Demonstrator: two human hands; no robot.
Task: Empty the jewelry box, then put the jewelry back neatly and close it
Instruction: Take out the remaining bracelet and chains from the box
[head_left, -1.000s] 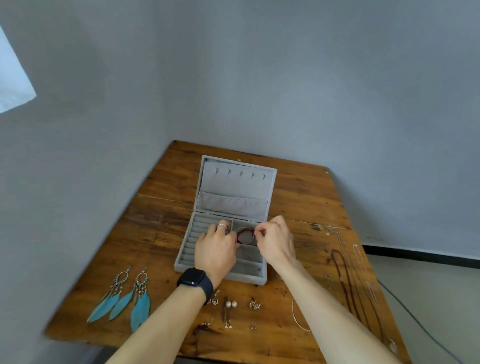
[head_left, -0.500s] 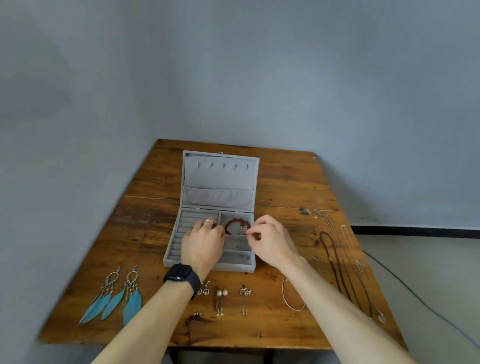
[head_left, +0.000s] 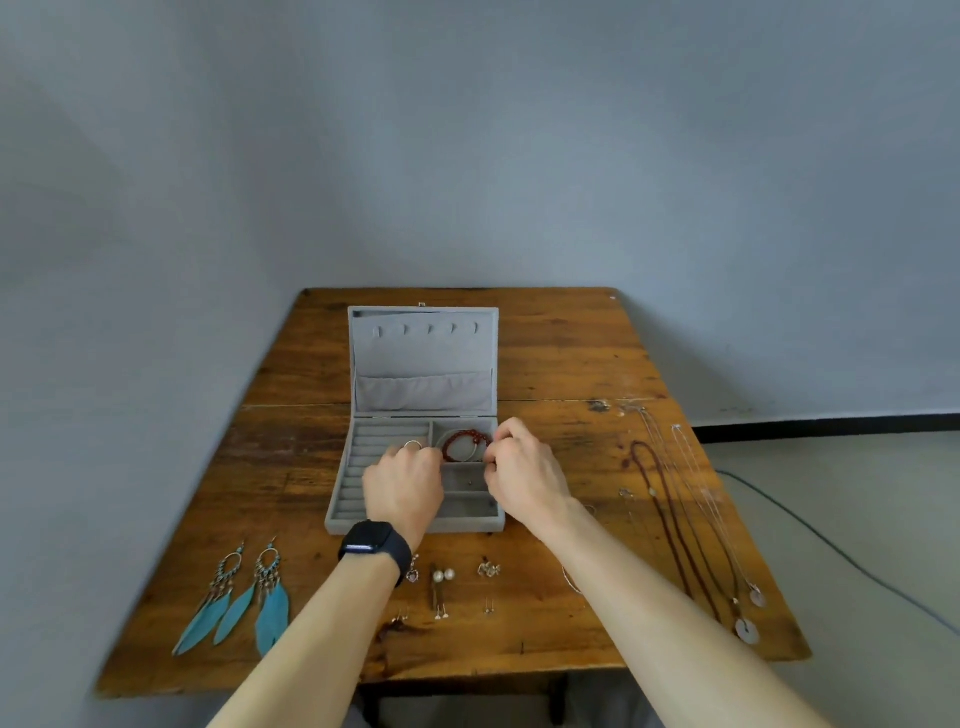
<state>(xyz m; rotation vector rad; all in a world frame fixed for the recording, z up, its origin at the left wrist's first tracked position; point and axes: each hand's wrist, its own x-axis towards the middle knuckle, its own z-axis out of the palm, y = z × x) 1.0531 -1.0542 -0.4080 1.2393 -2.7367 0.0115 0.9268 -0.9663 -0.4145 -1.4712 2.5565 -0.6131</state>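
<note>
The grey velvet jewelry box (head_left: 336, 501) stands open in the middle of the wooden table (head_left: 571, 358), its lid (head_left: 423, 358) leaning back. A red bead bracelet (head_left: 458, 438) lies in the box's back right compartment, with a thin silver ring around it. My left hand (head_left: 402, 486), with a black watch on its wrist, hovers over the ring rows; its curled fingers meet the bracelet's left edge. My right hand (head_left: 524, 473) pinches the bracelet's right edge. The fingertips of both hands are hidden.
Two turquoise feather earrings (head_left: 244, 603) lie at the front left. Several small earrings (head_left: 441, 577) lie in front of the box, with a thin bangle (head_left: 569, 582) under my right forearm. Long necklaces (head_left: 675, 519) lie stretched along the right side. A cable (head_left: 831, 545) crosses the floor.
The bracelet has gone down from between my fingers into the back right compartment and lies flat. Both hands stay at its edges. My head has turned, so the box looks square-on.
</note>
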